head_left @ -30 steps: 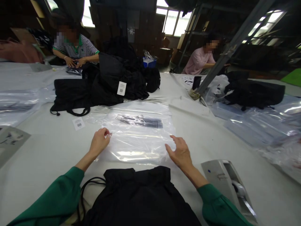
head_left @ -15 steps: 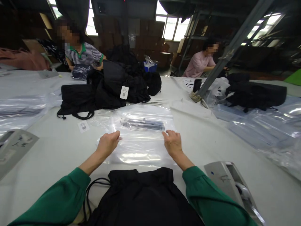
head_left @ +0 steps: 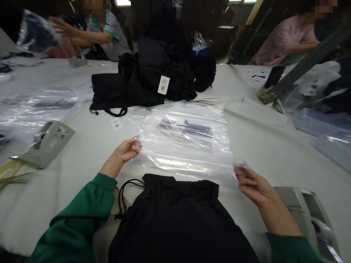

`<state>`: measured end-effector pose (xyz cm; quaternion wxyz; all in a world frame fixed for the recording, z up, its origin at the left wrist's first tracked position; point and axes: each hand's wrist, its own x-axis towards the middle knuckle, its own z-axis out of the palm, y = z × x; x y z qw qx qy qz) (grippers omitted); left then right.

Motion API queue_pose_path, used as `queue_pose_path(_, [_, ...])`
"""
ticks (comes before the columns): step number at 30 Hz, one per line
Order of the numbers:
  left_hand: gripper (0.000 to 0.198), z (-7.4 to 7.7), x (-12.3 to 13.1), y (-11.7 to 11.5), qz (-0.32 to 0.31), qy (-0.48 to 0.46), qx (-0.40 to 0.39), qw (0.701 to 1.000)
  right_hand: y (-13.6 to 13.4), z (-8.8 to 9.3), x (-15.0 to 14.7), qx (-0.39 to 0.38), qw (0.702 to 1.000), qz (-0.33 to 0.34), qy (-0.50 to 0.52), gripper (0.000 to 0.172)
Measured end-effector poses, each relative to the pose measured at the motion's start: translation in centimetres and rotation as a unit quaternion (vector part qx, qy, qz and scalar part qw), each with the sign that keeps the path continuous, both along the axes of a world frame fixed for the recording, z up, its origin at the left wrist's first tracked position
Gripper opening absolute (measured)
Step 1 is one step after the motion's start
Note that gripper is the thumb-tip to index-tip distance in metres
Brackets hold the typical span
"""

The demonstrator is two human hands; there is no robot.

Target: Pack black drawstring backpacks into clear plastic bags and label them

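Observation:
A clear plastic bag (head_left: 186, 164) with a printed warning panel is stretched flat between my hands above the table. My left hand (head_left: 127, 149) pinches its left edge. At the right edge, my right hand (head_left: 252, 180) grips the film, fingers curled and palm turned up. Directly in front of me lies a black drawstring bag (head_left: 175, 219), its gathered top pointing at the plastic and a cord loop out to the left. The near edge of the plastic comes close to the black bag's top; whether they touch I cannot tell.
Black bags (head_left: 153, 80) with a white hang tag (head_left: 163, 84) are piled beyond. Tape dispensers stand at left (head_left: 51, 144) and right (head_left: 309, 212). A slanted metal post (head_left: 309, 62) rises at right. Two people work across the table (head_left: 255, 146); one lifts a clear bag (head_left: 38, 33).
My hands have moved apart, the right one outward and palm-up, spreading the plastic bag. My view has tilted down and shifted left. The person at left has raised a clear bag.

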<state>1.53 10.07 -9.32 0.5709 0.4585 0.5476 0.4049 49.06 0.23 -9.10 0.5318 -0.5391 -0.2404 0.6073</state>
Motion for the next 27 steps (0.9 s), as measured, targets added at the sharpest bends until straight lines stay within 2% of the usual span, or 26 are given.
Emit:
queue_pose_path(1, [0.018, 0.3, -0.1, -0.5, -0.021, -0.012, -0.003, 1.0, 0.1, 0.3, -0.3, -0.002, 0.999, 0.003, 0.036, 0.018])
queue_pose_path(3, [0.021, 0.8, -0.1, -1.6, -0.075, -0.021, -0.012, 0.997, 0.2, 0.8, -0.8, 0.0, 0.999, 0.008, 0.033, 0.013])
queue_pose_path(5, [0.028, 1.1, -0.1, -2.7, -0.135, -0.017, -0.024, 0.99, 0.5, 1.1, -1.2, 0.012, 1.0, -0.002, 0.026, 0.019])
queue_pose_path(7, [0.03, 1.2, 0.0, -3.0, -0.22, 0.082, 0.013, 0.972, 0.9, 1.7, -1.8, 0.019, 1.0, -0.011, 0.018, 0.022])
queue_pose_path(8, [0.03, 1.3, 0.1, -2.9, -0.26, 0.173, 0.061, 0.948, 1.2, 2.0, -2.1, 0.03, 1.0, -0.008, 0.006, 0.021])
queue_pose_path(10, [0.028, 1.3, 0.3, -2.3, -0.298, 0.354, 0.171, 0.87, 1.6, 2.7, -2.9, 0.09, 0.993, 0.004, -0.075, 0.017])
queue_pose_path(11, [0.026, 1.2, 0.5, -2.0, -0.297, 0.416, 0.215, 0.832, 1.8, 3.0, -3.2, 0.141, 0.976, 0.012, -0.165, 0.015])
queue_pose_path(12, [0.023, 1.0, 0.6, -1.8, -0.292, 0.453, 0.244, 0.806, 1.8, 3.0, -3.6, 0.195, 0.941, 0.023, -0.276, 0.014])
queue_pose_path(14, [0.016, 0.3, 0.9, -2.1, -0.314, 0.494, 0.267, 0.765, 1.2, 2.3, -3.9, 0.271, 0.835, 0.055, -0.475, 0.013])
queue_pose_path(15, [0.013, -0.2, 0.9, -2.6, -0.338, 0.514, 0.272, 0.74, 0.7, 1.6, -4.0, 0.285, 0.789, 0.081, -0.538, 0.014])
queue_pose_path(16, [0.011, -0.7, 0.9, -3.3, -0.361, 0.53, 0.272, 0.718, -0.1, 0.6, -3.9, 0.287, 0.758, 0.112, -0.575, 0.014])
queue_pose_path(17, [0.009, -1.3, 0.9, -4.2, -0.377, 0.539, 0.266, 0.705, -1.1, -0.5, -3.9, 0.282, 0.744, 0.14, -0.589, 0.016])
queue_pose_path(19, [0.004, -2.3, 0.7, -5.8, -0.382, 0.539, 0.245, 0.71, -3.4, -2.8, -3.8, 0.264, 0.734, 0.173, -0.601, 0.019])
queue_pose_path(22, [0.005, -2.9, 0.4, -7.6, -0.371, 0.522, 0.219, 0.736, -6.9, -5.1, -4.2, 0.225, 0.738, 0.174, -0.612, 0.024])
queue_pose_path(24, [0.004, -2.8, 0.4, -8.4, -0.366, 0.498, 0.198, 0.761, -8.7, -5.4, -4.8, 0.197, 0.753, 0.171, -0.605, 0.022])
queue_pose_path(27, [0.007, -2.5, 0.6, -9.6, -0.363, 0.438, 0.17, 0.805, -10.3, -4.6, -5.6, 0.162, 0.786, 0.175, -0.57, 0.018])
